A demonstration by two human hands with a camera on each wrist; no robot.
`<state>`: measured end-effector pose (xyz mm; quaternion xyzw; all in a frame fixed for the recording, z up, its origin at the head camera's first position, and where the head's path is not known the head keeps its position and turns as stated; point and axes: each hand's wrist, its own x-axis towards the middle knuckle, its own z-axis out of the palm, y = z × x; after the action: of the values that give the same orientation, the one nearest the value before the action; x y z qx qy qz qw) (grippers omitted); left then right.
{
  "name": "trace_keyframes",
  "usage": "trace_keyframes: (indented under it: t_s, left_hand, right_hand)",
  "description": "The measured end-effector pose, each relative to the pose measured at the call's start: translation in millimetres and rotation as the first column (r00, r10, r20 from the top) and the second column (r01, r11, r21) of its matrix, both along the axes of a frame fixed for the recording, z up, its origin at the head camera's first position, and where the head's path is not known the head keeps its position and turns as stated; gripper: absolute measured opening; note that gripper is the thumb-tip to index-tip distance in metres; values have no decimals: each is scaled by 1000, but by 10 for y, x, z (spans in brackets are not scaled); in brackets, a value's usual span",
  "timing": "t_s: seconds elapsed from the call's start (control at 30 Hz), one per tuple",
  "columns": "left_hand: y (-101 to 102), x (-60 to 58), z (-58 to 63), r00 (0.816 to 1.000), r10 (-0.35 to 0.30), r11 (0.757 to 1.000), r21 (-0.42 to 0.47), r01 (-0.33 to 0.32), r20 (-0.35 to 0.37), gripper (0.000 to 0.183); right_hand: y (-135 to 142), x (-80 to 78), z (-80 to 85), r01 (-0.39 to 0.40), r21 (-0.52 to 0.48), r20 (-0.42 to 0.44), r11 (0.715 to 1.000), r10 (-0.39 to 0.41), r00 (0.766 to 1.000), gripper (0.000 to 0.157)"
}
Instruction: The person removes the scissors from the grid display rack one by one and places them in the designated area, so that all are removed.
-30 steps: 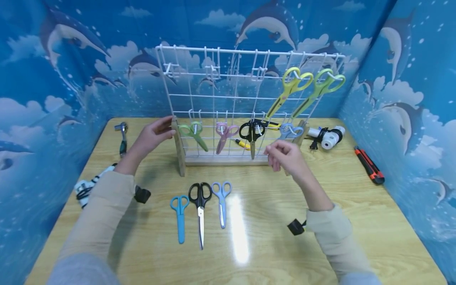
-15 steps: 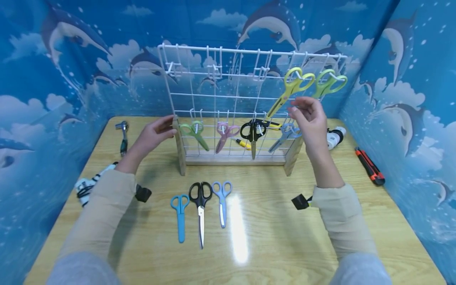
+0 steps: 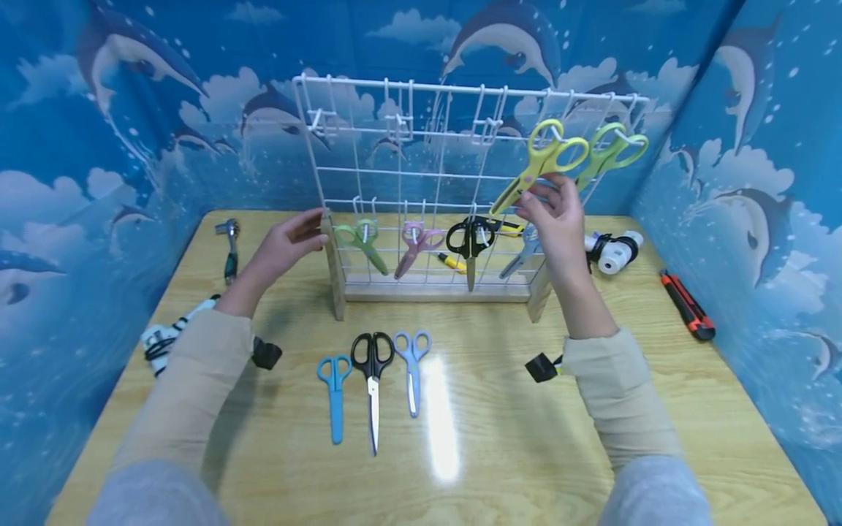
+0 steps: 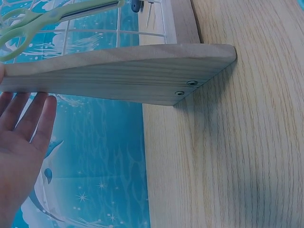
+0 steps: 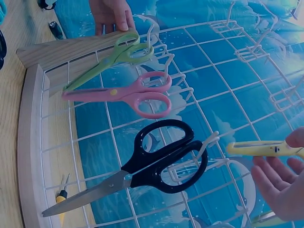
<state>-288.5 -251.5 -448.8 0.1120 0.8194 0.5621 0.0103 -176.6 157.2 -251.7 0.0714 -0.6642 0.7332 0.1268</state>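
My right hand (image 3: 555, 219) pinches the yellow scissors (image 3: 541, 162), which hang tilted at the upper right of the white wire rack (image 3: 388, 173). In the right wrist view, thumb and fingers lie on either side of the yellow blade (image 5: 261, 148). My left hand (image 3: 289, 242) holds the rack's wooden side post (image 4: 118, 71), thumb on the front edge and fingers at the back. Green scissors (image 3: 612, 150) hang right of the yellow pair. Lower down hang small green (image 3: 362, 241), pink (image 3: 416, 245), black (image 3: 470, 241) and light blue scissors (image 3: 524, 252), the last partly behind my right wrist.
On the table before the rack lie blue (image 3: 335, 398), black-handled (image 3: 373, 387) and periwinkle scissors (image 3: 413, 369). A ratchet (image 3: 230, 248) and a pale corded object (image 3: 161, 343) lie left. A white corded device (image 3: 615, 252) and a red-black cutter (image 3: 687, 303) lie right.
My right hand has risen from beside the light blue scissors to the yellow pair and now pinches them. The left hand has stayed on the post.
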Motion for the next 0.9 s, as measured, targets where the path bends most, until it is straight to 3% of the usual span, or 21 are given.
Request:
trace_keyframes:
  t_s: [0.03,0.07,0.17,0.23,0.37,0.4,0.47,0.5,0.57,0.67,0.77,0.83,0.9]
  left_hand:
    - [-75,-129,-175,1000,2,1000,6,-2,-23,57]
    - [-105,-197,-259,999,10,1000,-1,-10,-34,57]
    - [-71,-134,-149,1000,7,1000,-26,-8,-18,58]
    - [19,48,94,1000,-7,1000,-23,7,4,57]
    - [294,550,755,997,-21,1000,-15,22,68,57]
    - [329,618,845,997,-30,999,-9,31,68,57]
    - [309,581,794,997,-25,1000,-14,26,75,57]
    - [272,519,709,997,-20,1000,-14,21,75,57]
    - [133,297,414,998,-37,999,11,37,60,57]
    - [1,98,189,995,-80,996,52,77,64,60]
    - [35,161,283,991,-107,991,88,100,76,60]
    - [117,290,425,993,-97,992,82,92,61,59]
    - [236,489,671,995,-75,996,51,72,65,57]
  right_hand:
    - [5,-12,-7,2,-4,-10,1000,-2,1000,38]
    - [8,-22,-13,5,-9,-20,1000,-5,1000,35]
    - [14,-40,-19,18,-27,-31,999,-19,999,26]
    - [19,-41,-19,21,-36,-32,999,-22,999,21]
    - [33,-44,-13,19,-58,-44,998,-22,999,18]
    - [37,-44,-10,17,-58,-51,998,-20,998,18]
    - [47,-41,-3,8,-67,-67,998,-13,998,16]
    - [54,-36,1,2,-70,-73,998,-7,997,16]
    - [62,-22,15,-7,-83,-85,996,0,996,16]
    - [78,13,42,-16,-97,-107,995,6,994,16]
    - [98,59,72,-18,-112,-127,994,4,992,16]
    - [116,94,82,-19,-112,-137,994,3,991,16]
    - [137,130,83,-20,-112,-144,994,4,990,16]
